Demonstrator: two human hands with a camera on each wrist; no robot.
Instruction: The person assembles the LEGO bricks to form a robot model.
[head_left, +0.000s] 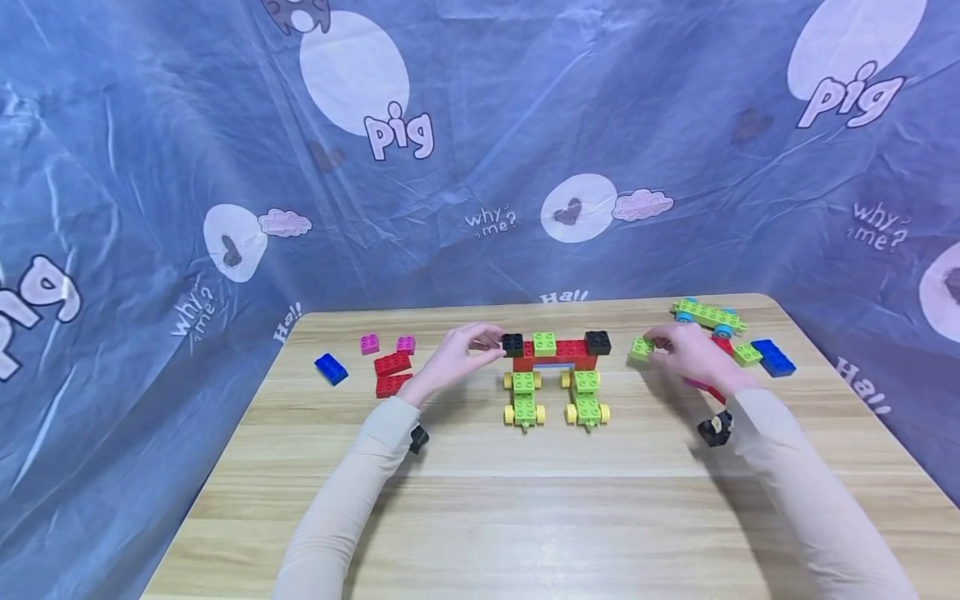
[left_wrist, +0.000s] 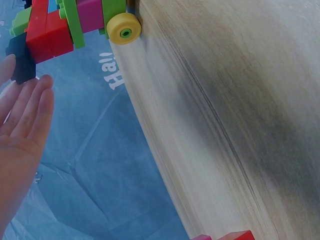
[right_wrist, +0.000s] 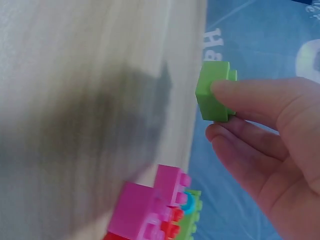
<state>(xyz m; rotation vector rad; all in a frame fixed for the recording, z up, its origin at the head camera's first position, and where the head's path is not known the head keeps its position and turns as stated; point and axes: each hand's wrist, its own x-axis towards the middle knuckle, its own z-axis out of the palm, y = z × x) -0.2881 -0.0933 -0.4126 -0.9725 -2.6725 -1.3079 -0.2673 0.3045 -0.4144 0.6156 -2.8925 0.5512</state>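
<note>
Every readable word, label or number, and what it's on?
"pig": blue cloth, repeated.
"why me?": same cloth, repeated.
"Ha!!": same cloth, repeated.
Bricks: nothing legible.
Right wrist view, top right corner: lettering on cloth, cut off, unreadable.

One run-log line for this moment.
left hand: on left black block | right hand: pinching green block | red blocks: above two wheeled green bases
</note>
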